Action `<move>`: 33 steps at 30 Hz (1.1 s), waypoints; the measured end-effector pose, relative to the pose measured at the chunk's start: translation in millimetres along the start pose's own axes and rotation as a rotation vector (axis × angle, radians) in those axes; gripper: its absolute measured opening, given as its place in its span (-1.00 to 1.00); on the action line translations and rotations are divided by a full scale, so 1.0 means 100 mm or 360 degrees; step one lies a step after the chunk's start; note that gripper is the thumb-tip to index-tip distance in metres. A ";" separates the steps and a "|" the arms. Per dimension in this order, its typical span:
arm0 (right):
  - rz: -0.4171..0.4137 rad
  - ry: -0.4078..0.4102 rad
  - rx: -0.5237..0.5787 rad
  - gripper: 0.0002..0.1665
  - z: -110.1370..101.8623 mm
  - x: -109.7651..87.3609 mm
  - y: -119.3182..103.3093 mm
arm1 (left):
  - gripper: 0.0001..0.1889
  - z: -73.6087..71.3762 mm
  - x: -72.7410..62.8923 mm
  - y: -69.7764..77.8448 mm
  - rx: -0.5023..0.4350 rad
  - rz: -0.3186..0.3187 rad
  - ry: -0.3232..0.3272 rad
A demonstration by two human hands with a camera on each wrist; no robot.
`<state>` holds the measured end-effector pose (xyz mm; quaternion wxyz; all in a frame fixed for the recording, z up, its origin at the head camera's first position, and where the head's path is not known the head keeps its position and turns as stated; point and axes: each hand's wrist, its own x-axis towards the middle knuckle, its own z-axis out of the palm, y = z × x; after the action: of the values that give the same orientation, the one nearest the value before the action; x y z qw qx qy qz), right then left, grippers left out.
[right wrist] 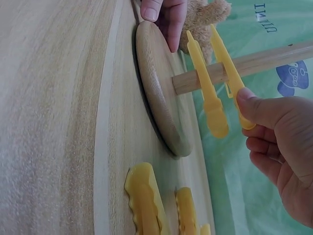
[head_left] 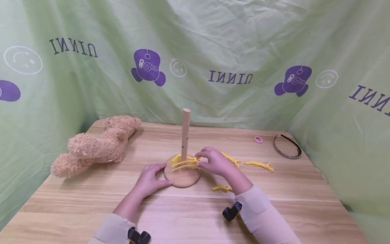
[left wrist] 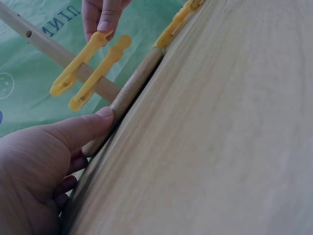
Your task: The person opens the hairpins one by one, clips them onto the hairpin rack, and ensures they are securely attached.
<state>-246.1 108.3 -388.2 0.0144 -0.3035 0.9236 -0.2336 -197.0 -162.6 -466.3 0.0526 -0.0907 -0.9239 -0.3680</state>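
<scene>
A wooden stand has a round base (head_left: 184,179) and an upright post (head_left: 185,135). My left hand (head_left: 149,179) grips the base's rim, its thumb on the near edge and its fingers spread round the left side. Between thumb and fingers, my right hand (head_left: 214,161) pinches the end of a yellow hair clip (right wrist: 228,63), whose long arms lie at the post. Just below, a second yellow hair clip (right wrist: 211,103) sits across the post, close to the base and apart from the right hand. Whether the held clip bites the post is hard to tell.
More yellow hair clips lie right of the stand: one (head_left: 259,165) farther off, another (head_left: 222,188) nearer, a third (head_left: 232,160) partly behind the right hand. A pink hair tie (head_left: 258,139) and a headband (head_left: 287,152) lie back right. At left rests a fluffy brown plush (head_left: 94,147).
</scene>
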 end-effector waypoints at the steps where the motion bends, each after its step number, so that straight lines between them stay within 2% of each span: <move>1: 0.0009 -0.0003 0.0017 -0.60 0.00 0.00 0.00 | -0.17 0.00 0.00 0.00 -0.0002 0.0000 0.0000; 9: 0.0056 0.0055 0.0092 -0.37 -0.03 -0.11 0.05 | -0.17 0.01 0.00 -0.01 0.0004 0.0004 -0.0001; 20: 0.0131 0.0244 0.0085 -0.35 -0.20 -0.45 0.44 | -0.16 0.00 -0.01 -0.01 -0.0001 -0.0018 -0.0016; 25: 0.0254 0.0305 0.0083 -0.33 -0.28 -0.65 0.72 | -0.16 -0.01 -0.01 0.00 -0.0001 -0.0024 -0.0022; 33: 0.0552 0.0333 0.0104 -0.27 -0.43 -1.00 1.15 | -0.16 -0.01 -0.01 0.00 -0.0010 -0.0030 -0.0019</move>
<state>-235.4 264.7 -412.2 -0.0317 -0.1135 0.9504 -0.2877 -195.8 -163.2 -465.8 0.0434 -0.0844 -0.9239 -0.3708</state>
